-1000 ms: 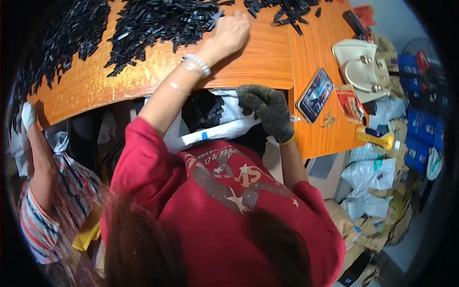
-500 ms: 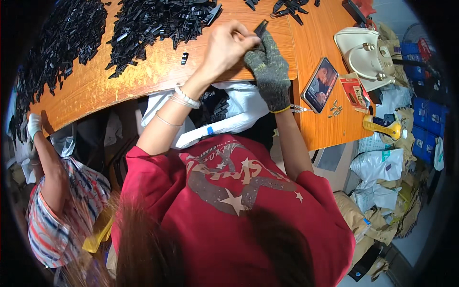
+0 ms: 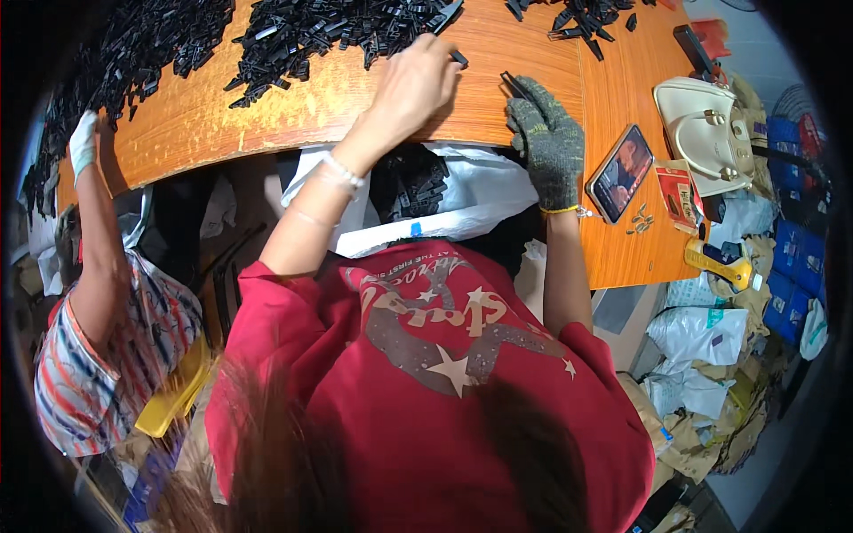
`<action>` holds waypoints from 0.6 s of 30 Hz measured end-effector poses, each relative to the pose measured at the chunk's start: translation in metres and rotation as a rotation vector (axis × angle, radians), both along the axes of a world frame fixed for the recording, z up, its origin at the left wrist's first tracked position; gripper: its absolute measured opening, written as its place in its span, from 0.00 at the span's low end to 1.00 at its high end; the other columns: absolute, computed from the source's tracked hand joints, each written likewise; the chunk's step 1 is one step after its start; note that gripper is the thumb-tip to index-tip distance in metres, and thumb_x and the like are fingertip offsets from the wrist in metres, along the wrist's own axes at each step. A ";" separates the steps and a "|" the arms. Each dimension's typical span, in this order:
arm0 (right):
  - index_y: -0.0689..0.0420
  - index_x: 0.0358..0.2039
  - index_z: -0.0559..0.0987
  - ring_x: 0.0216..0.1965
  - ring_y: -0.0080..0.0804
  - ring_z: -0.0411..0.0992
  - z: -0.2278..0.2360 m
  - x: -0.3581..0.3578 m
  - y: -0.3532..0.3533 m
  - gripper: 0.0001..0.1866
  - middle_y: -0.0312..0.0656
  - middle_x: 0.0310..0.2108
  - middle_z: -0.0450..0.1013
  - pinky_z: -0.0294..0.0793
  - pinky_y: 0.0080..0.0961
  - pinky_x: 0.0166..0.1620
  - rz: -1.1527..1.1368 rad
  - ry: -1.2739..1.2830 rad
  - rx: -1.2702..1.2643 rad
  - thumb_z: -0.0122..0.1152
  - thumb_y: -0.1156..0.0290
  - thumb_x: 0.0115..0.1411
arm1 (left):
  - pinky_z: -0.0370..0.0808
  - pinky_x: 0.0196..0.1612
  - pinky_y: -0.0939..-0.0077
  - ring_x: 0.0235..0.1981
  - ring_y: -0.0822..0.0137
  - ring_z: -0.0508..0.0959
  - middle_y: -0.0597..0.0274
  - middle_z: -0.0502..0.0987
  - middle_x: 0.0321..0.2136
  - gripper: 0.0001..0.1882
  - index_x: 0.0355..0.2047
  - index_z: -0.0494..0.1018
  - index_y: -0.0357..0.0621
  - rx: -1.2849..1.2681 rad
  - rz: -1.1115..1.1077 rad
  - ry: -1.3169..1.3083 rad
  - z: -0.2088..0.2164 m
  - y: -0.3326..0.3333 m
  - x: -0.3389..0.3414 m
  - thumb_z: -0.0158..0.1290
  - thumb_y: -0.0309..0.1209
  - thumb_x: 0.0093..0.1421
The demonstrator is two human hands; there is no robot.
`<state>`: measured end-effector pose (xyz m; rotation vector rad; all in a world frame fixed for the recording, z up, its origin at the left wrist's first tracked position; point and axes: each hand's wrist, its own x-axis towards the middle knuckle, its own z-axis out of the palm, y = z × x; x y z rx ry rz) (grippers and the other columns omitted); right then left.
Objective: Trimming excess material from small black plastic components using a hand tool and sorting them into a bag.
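My left hand (image 3: 413,87), bare with bracelets at the wrist, is over the table by the near edge of a heap of black plastic clips (image 3: 329,31). Its fingers are bent and turned away. A small black piece (image 3: 458,59) shows beside its fingertips; I cannot tell whether they grip it. In a grey knitted glove, my right hand (image 3: 548,147) is closed near the table's front edge, with a slim black clip (image 3: 513,85) sticking out between thumb and fingers. An open white bag (image 3: 484,195) below the table edge holds more black clips (image 3: 410,185).
Right of the glove lie a phone (image 3: 619,173), some seeds (image 3: 640,219), a red packet (image 3: 680,195), a cream handbag (image 3: 706,133) and a yellow bottle (image 3: 721,265). More clips (image 3: 591,19) lie at the back. A co-worker's gloved hand (image 3: 83,142) is by the left heap (image 3: 133,53).
My left hand has come away from the clip at my right hand and moved toward the heap. My right hand still has the clip. The whole view has shifted.
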<state>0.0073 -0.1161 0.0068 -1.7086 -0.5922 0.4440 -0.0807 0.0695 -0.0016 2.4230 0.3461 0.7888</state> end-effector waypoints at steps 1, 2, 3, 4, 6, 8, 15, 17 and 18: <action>0.62 0.50 0.75 0.27 0.16 0.69 0.003 -0.001 0.001 0.16 0.40 0.37 0.76 0.67 0.12 0.26 0.058 -0.164 -0.055 0.55 0.74 0.60 | 0.74 0.33 0.59 0.30 0.46 0.76 0.47 0.73 0.32 0.10 0.38 0.74 0.38 0.062 0.004 0.031 0.001 -0.004 0.005 0.52 0.26 0.56; 0.62 0.49 0.75 0.28 0.15 0.70 0.007 -0.004 0.003 0.16 0.39 0.38 0.76 0.68 0.12 0.26 0.036 -0.056 -0.089 0.55 0.74 0.60 | 0.74 0.32 0.58 0.29 0.45 0.76 0.45 0.72 0.33 0.10 0.38 0.72 0.37 0.177 -0.049 0.165 -0.005 -0.001 0.012 0.51 0.25 0.55; 0.62 0.49 0.75 0.28 0.15 0.70 0.012 -0.008 0.005 0.17 0.39 0.38 0.76 0.68 0.12 0.26 0.013 0.052 -0.124 0.56 0.74 0.59 | 0.74 0.31 0.58 0.28 0.46 0.76 0.45 0.72 0.32 0.08 0.36 0.71 0.36 0.254 -0.085 0.173 -0.009 0.002 0.015 0.51 0.25 0.55; 0.62 0.49 0.76 0.28 0.14 0.70 0.008 -0.002 0.001 0.16 0.39 0.38 0.77 0.68 0.12 0.27 0.153 -0.383 -0.110 0.56 0.73 0.59 | 0.74 0.30 0.59 0.27 0.46 0.76 0.45 0.72 0.32 0.07 0.33 0.70 0.35 0.336 -0.133 0.177 -0.008 0.001 0.021 0.51 0.25 0.55; 0.62 0.48 0.76 0.28 0.14 0.71 0.003 0.001 -0.008 0.16 0.39 0.38 0.77 0.68 0.12 0.28 0.129 -0.358 -0.108 0.56 0.73 0.59 | 0.74 0.28 0.60 0.26 0.47 0.77 0.43 0.73 0.29 0.04 0.27 0.68 0.34 0.320 -0.220 0.102 -0.009 -0.001 0.025 0.49 0.23 0.54; 0.62 0.47 0.77 0.29 0.15 0.72 0.007 -0.004 -0.005 0.16 0.38 0.39 0.77 0.70 0.13 0.29 0.023 -0.056 -0.059 0.56 0.73 0.59 | 0.74 0.29 0.60 0.26 0.47 0.77 0.42 0.73 0.23 0.04 0.28 0.68 0.31 0.019 -0.325 -0.024 0.001 -0.009 0.019 0.48 0.22 0.54; 0.57 0.41 0.80 0.38 0.32 0.77 0.017 0.003 -0.015 0.14 0.44 0.39 0.77 0.75 0.24 0.40 0.130 -0.187 -0.289 0.62 0.66 0.54 | 0.71 0.32 0.72 0.26 0.66 0.75 0.58 0.72 0.28 0.06 0.34 0.76 0.35 -0.303 -0.296 0.093 -0.017 -0.020 0.000 0.54 0.23 0.55; 0.57 0.40 0.80 0.37 0.37 0.76 0.016 0.011 -0.018 0.17 0.44 0.38 0.77 0.74 0.28 0.41 0.273 -0.596 -0.307 0.61 0.59 0.54 | 0.71 0.32 0.72 0.27 0.65 0.76 0.57 0.72 0.28 0.07 0.34 0.77 0.35 -0.263 -0.317 0.042 -0.018 -0.020 -0.002 0.55 0.24 0.55; 0.55 0.40 0.81 0.39 0.35 0.76 0.018 0.011 -0.021 0.14 0.44 0.40 0.77 0.74 0.26 0.42 0.279 -0.578 -0.400 0.61 0.65 0.54 | 0.71 0.32 0.72 0.27 0.65 0.76 0.57 0.72 0.28 0.07 0.34 0.77 0.35 -0.265 -0.309 0.044 -0.018 -0.020 -0.003 0.55 0.24 0.55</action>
